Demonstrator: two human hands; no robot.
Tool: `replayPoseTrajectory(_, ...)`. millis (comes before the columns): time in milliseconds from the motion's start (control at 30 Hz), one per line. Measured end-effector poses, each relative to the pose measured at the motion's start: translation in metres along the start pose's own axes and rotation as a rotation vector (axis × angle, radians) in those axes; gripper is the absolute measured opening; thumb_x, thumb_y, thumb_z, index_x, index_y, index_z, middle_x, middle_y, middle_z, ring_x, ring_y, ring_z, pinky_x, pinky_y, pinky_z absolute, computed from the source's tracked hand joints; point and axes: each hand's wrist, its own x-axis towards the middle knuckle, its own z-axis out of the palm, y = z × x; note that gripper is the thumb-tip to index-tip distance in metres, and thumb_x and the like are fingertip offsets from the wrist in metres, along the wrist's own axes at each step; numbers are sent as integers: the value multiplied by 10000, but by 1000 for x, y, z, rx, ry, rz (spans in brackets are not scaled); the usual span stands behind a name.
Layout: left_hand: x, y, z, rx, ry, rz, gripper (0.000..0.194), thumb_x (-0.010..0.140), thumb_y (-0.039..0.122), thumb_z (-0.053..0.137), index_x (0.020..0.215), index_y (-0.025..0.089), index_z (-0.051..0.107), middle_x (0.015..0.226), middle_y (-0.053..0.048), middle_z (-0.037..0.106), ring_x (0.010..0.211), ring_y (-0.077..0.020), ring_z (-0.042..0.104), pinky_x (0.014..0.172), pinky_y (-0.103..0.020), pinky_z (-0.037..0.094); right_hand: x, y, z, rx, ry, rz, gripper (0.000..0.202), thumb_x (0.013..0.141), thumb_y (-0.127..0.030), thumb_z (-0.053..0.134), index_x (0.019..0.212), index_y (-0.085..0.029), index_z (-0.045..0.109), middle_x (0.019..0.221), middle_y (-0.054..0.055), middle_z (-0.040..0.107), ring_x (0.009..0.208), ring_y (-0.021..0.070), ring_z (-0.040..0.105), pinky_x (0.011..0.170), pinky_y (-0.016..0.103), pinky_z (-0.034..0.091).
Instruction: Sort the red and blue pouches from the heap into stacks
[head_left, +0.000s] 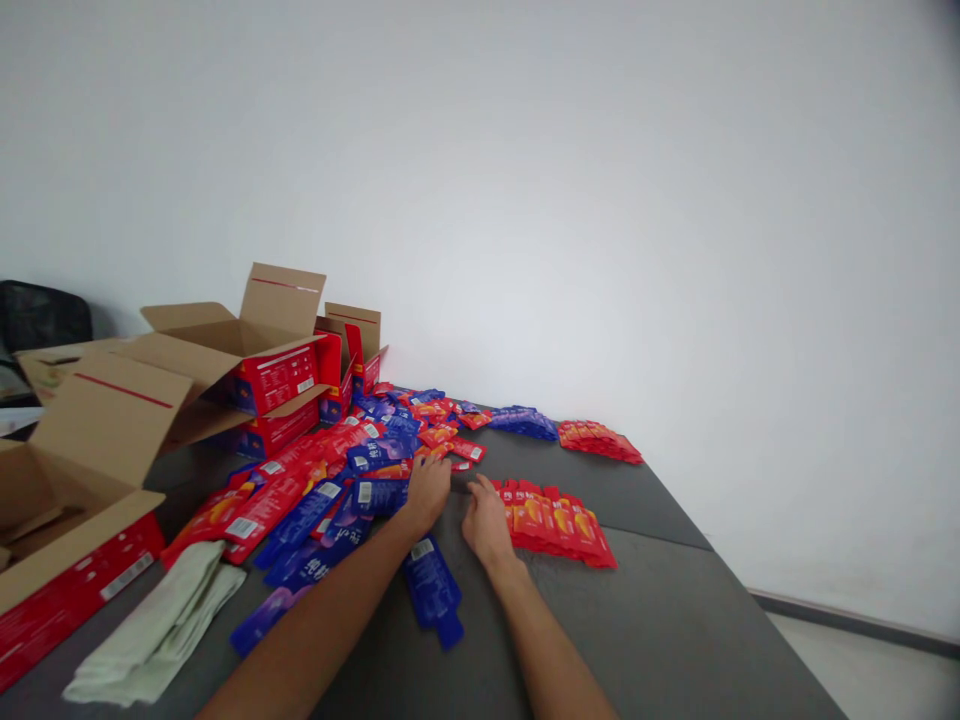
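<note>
Head view: a flat, barcoded blue pouch [433, 590] lies left of the overlapping, orange-printed red pouch row [551, 520]. The right hand [487, 525] is at the row's left end, the left hand [430, 492] farther left by the pile [382, 452]; whether either grips, I cannot tell.

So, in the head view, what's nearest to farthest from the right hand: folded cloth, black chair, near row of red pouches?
1. Near row of red pouches: just right of the right hand.
2. Folded cloth: left, in the foreground.
3. Black chair: far left, in the background.
</note>
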Motion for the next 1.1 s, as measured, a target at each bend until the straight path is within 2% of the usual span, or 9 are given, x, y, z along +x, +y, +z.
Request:
replayPoseTrajectory(200,-10,-19,-28,-167,92,-51,367,926,138,360,1103,235,666,1177,-54,691,1268,-240,451,1024,-419,283,-7,-11,-14,60,108,-24,415,892,-120,390,1230,-105,629,1311,169,592,1255,232,529,1078,404,419)
replayPoseTrajectory(300,-18,-24,-45,-216,139,-54,361,945,185,362,1131,265,661,1233,-22,671,1327,-234,386,1061,-425,250,-9,-21,-24,83,175,-59,468,887,-149,425,1340,-119,536,1355,161,558,1286,230,493,1087,419,402)
replayPoseTrajectory(400,-32,-19,-58,-241,170,16,340,954,216,374,1119,283,664,1272,-4,647,1329,-235,370,1065,-421,260,-11,-30,-34,94,220,-94,586,870,-184,485,1445,-117,394,1428,162,485,1328,243,439,1099,433,377)
replayPoseTrajectory(500,-48,-6,-65,-268,170,90,314,963,241,380,1068,288,672,1300,7,623,1316,-229,375,1063,-409,285,-18,-35,-44,110,189,-107,517,871,-204,502,1382,-133,481,1325,151,575,1227,250,515,1045,416,412)
replayPoseTrajectory(567,-57,5,-66,-302,168,103,306,969,257,375,1028,284,674,1292,10,623,1307,-220,387,1075,-408,291,-26,-37,-50,129,143,-96,370,895,-214,468,1229,-148,613,1165,131,661,1084,240,586,975,379,447)
replayPoseTrajectory(633,-64,17,-65,-367,183,76,303,969,265,372,1009,274,672,1272,1,631,1286,-214,421,1082,-411,305,-35,-36,-56,145,128,-41,311,914,-237,435,1097,-148,672,1043,122,692,962,232,617,898,349,466)
replayPoseTrajectory(767,-70,35,-56,-628,231,-102,267,920,261,444,1099,225,638,1218,-61,653,1195,-208,536,1047,-393,388,-53,-27,-70,214,153,156,272,912,-327,456,936,-164,673,864,78,691,760,208,610,725,291,459)
replayPoseTrajectory(900,-72,42,-41,-980,174,-242,311,857,297,536,1131,164,599,1128,-104,692,1068,-192,641,962,-341,476,-70,-13,-81,308,171,266,294,874,-424,516,712,-190,591,645,-10,584,603,161,495,603,249,389)
replayPoseTrajectory(1100,-79,41,-38,-1222,88,-270,358,763,345,645,1062,149,619,986,-84,723,907,-192,683,826,-310,522,-90,-12,-90,668,175,401,345,806,-516,561,760,-182,628,635,-16,579,608,153,495,588,241,395)
